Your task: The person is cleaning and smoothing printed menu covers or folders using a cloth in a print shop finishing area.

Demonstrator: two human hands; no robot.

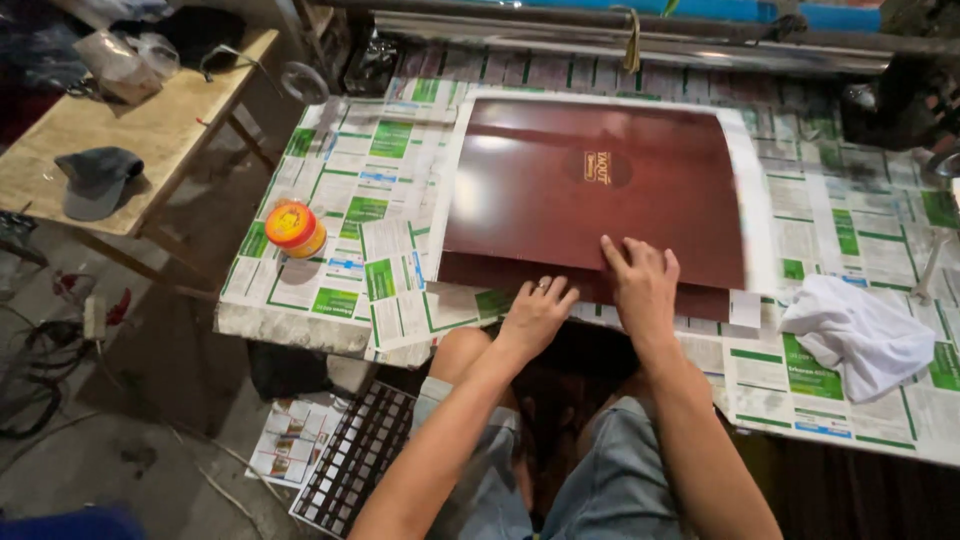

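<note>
On the newspaper-covered table (350, 190), the glossy maroon rectangular cover (590, 190) lies flat on a white sheet (757, 200). The left hand (535, 315) and right hand (640, 285) press its near edge with fingers spread flat, gripping nothing. The orange-lidded round tin (293, 228) and white cloth (860, 335) lie untouched.

Lower brown sheet (590, 285) mostly hidden beneath glossy brown sheet (600, 190); right edge motion-blurred.

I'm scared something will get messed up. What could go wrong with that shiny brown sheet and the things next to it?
The brown sheet is glossy, so the left hand and right hand pressing its near edge might leave fingerprints or slide it crooked on the white backing. The orange-lidded jar sits close to the table edge, so a bump could knock it off.
</note>
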